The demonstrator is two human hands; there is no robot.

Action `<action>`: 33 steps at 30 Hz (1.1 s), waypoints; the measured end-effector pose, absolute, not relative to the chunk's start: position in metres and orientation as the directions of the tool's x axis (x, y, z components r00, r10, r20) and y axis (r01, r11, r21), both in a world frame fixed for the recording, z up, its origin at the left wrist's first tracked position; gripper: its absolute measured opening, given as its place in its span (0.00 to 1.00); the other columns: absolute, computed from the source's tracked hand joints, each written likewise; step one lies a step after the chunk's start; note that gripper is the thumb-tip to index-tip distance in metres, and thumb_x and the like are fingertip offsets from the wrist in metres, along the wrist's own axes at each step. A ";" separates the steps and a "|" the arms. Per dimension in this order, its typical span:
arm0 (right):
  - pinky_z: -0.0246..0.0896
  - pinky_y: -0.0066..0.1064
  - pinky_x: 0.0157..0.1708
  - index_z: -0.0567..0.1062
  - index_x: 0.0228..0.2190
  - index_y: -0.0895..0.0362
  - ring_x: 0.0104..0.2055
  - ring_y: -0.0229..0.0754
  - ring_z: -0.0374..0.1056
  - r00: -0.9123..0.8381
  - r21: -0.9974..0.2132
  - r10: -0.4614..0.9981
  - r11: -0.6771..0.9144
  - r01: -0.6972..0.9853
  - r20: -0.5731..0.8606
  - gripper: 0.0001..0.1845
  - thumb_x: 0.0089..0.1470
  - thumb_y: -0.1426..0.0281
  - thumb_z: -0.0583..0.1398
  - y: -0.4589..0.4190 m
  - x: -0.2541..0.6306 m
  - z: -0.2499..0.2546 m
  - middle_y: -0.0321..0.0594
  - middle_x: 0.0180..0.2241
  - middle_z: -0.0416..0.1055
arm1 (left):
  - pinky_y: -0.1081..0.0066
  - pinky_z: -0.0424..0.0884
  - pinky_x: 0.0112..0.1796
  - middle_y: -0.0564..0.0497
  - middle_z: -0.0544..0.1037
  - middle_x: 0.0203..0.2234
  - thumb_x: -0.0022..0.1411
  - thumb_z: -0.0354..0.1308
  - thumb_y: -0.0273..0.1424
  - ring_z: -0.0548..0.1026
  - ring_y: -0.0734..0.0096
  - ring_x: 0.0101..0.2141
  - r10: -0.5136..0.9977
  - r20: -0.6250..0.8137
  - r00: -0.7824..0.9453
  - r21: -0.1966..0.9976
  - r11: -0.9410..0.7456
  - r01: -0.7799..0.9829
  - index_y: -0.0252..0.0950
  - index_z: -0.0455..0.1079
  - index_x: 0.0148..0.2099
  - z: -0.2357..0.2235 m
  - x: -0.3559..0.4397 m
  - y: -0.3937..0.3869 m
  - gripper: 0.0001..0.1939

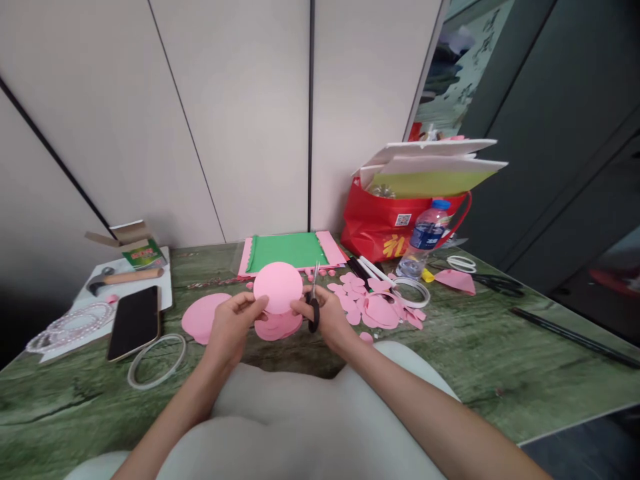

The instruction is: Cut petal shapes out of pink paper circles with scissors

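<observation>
A round pink paper disc (pixel 278 287) is held up in front of me between both hands. My left hand (pixel 235 325) pinches its lower left edge with thumb and fingers. At the lower right edge, my right hand (pixel 324 312) grips the disc too, while scissors (pixel 315 303) with dark handles hang on its fingers, blades pointing up. Below the held disc lie more pink discs (pixel 277 328), partly hidden by it. Another stack of larger pink discs (pixel 203 319) rests left of my left hand. Pink paper flower cutouts (pixel 367 303) are piled right of my right hand.
Behind are green and pink sheets (pixel 287 251). At right stand a red bag (pixel 373 223) and a water bottle (pixel 425 240), with tape rolls (pixel 411 292) nearby. On the left lie a phone (pixel 135 323), hammer (pixel 125 279), pearl strings (pixel 73 327) and a white ring (pixel 157 362).
</observation>
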State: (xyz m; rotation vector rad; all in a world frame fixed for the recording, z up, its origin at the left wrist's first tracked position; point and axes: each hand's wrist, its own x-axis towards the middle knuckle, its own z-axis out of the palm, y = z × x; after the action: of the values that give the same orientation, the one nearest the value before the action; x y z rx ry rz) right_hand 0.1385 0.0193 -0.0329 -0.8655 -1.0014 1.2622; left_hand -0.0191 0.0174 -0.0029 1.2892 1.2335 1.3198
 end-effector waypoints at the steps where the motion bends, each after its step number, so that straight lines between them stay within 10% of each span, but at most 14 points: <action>1: 0.58 0.26 0.24 0.70 0.28 0.58 0.21 0.34 0.65 0.057 -0.927 0.991 0.131 -0.352 0.118 0.20 0.30 0.65 0.69 0.020 0.140 -0.033 0.30 0.18 0.68 | 0.75 0.67 0.24 0.53 0.74 0.16 0.42 0.65 0.34 0.69 0.76 0.19 0.997 0.071 -0.017 0.997 -0.070 0.026 0.32 0.71 0.25 -0.003 -0.019 0.016 0.11; 8: 0.55 0.25 0.23 0.69 0.30 0.57 0.21 0.32 0.61 0.099 -0.931 0.985 0.169 -0.322 0.144 0.19 0.34 0.65 0.68 0.015 0.146 -0.031 0.28 0.20 0.66 | 0.73 0.67 0.20 0.49 0.75 0.14 0.44 0.64 0.32 0.70 0.73 0.15 0.965 -0.150 0.215 0.983 0.121 0.141 0.30 0.73 0.22 -0.001 -0.016 0.009 0.09; 17: 0.56 0.28 0.26 0.67 0.29 0.58 0.25 0.36 0.63 -0.536 -0.993 0.843 -0.020 -0.119 0.047 0.26 0.27 0.61 0.70 -0.007 0.138 -0.029 0.32 0.23 0.68 | 0.76 0.61 0.17 0.54 0.70 0.10 0.44 0.64 0.32 0.66 0.78 0.14 0.999 -0.009 -0.035 0.981 0.002 -0.192 0.30 0.70 0.21 0.007 -0.014 0.007 0.10; 33: 0.54 0.28 0.28 0.64 0.26 0.57 0.26 0.34 0.58 -0.474 -0.948 0.830 0.190 -0.255 0.294 0.20 0.38 0.60 0.66 -0.006 0.137 -0.025 0.35 0.27 0.66 | 0.77 0.58 0.16 0.55 0.67 0.10 0.47 0.61 0.32 0.63 0.78 0.14 0.998 0.039 0.051 0.999 -0.039 -0.001 0.32 0.67 0.17 0.006 -0.005 -0.002 0.12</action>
State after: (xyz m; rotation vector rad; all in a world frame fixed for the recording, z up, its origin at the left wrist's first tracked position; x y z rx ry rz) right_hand 0.1366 -0.0058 -0.0252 -0.5709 -1.5295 1.4608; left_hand -0.0046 -0.0020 0.0057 1.2615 1.1529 1.2003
